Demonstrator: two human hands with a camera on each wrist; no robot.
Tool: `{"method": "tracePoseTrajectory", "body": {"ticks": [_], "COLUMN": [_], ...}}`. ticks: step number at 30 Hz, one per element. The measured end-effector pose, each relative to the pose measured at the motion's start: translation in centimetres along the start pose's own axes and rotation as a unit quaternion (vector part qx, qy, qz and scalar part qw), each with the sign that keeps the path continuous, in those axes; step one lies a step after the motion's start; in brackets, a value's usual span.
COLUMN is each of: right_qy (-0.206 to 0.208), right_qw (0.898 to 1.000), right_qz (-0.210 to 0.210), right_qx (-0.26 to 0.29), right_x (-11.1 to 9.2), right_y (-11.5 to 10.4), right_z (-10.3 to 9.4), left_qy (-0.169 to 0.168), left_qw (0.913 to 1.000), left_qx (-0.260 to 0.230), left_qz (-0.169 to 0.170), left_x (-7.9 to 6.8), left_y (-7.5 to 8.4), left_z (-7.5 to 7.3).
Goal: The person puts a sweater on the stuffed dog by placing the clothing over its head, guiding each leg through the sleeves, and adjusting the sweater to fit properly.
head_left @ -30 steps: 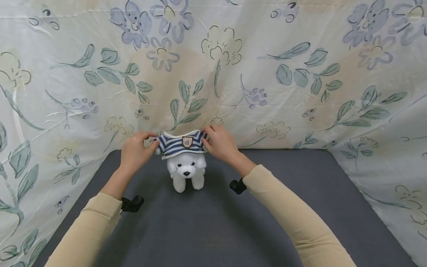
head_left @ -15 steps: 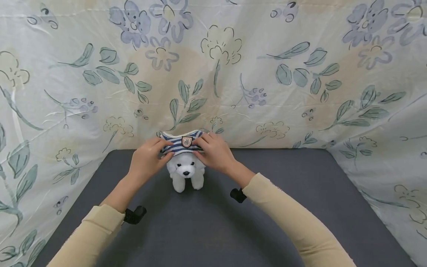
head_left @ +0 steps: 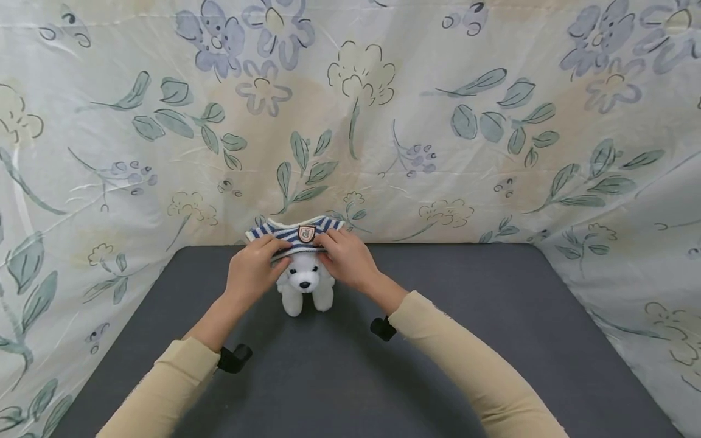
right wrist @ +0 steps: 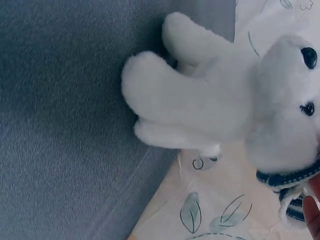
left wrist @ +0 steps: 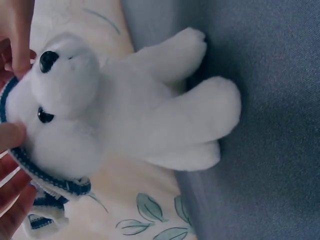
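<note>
A white plush dog (head_left: 304, 283) stands upright on the dark table, facing me. Over the top of its head sits a small blue-and-white striped knit sweater (head_left: 291, 235) with a shield badge (head_left: 306, 233) on the front. My left hand (head_left: 253, 271) pinches the sweater's lower edge on the left, thumb beside the dog's brow. On the other side my right hand (head_left: 347, 257) pinches the same edge. In the left wrist view the blue hem (left wrist: 42, 177) circles the head above the eyes. Only a few fingertips (right wrist: 312, 217) show in the right wrist view.
The dark grey table (head_left: 339, 377) ends just behind the dog. A floral cloth (head_left: 394, 121) hangs at the back and along both sides. Black wrist devices (head_left: 234, 359) hang under my forearms.
Both hands have moved inward from the sweater's sleeves to its lower edge, nearer the dog's face. The sleeves now stick out freely to the sides. The dog stays in place.
</note>
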State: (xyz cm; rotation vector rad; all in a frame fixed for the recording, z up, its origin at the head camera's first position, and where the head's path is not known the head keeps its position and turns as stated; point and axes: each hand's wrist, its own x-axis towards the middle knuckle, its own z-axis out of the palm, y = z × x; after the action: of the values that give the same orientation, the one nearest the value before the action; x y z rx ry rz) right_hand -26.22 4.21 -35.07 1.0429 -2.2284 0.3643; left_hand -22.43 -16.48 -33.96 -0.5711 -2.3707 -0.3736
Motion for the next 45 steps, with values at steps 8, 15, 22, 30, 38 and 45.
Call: {"method": "tracePoseTrajectory", "body": {"ticks": [8, 15, 22, 30, 38, 45], "right_qy": [0.019, 0.028, 0.031, 0.028, 0.023, 0.017], "right_qw": [1.0, 0.999, 0.999, 0.999, 0.998, 0.997], "right_qz": [0.001, -0.011, -0.012, -0.031, -0.047, -0.068], "right_qx": [0.0, -0.015, -0.007, -0.01, -0.023, -0.028], "right_x": [-0.5, -1.8, -3.0, -4.2, -5.1, -5.8], "right_y": [-0.6, -1.0, -1.1, -1.1, -1.5, -1.6], "right_z": [-0.1, 0.0, 0.4, 1.0, 0.8, 1.0], "left_qy": [0.025, 0.033, 0.039, 0.04, 0.038, 0.04], "left_qw": [0.9995, 0.9985, 0.9978, 0.9974, 0.9972, 0.9964], "left_qx": [0.016, 0.02, 0.009, -0.001, -0.008, -0.018], "left_qz": [0.013, 0.04, 0.052, 0.06, 0.064, 0.073], "left_x": [-0.7, -1.9, -3.1, -4.5, -5.6, -6.2], "left_y": [0.3, 0.4, 0.6, 1.0, 1.1, 1.1], "left_z": [-0.1, -0.2, 0.1, 0.4, 0.8, 1.1]}}
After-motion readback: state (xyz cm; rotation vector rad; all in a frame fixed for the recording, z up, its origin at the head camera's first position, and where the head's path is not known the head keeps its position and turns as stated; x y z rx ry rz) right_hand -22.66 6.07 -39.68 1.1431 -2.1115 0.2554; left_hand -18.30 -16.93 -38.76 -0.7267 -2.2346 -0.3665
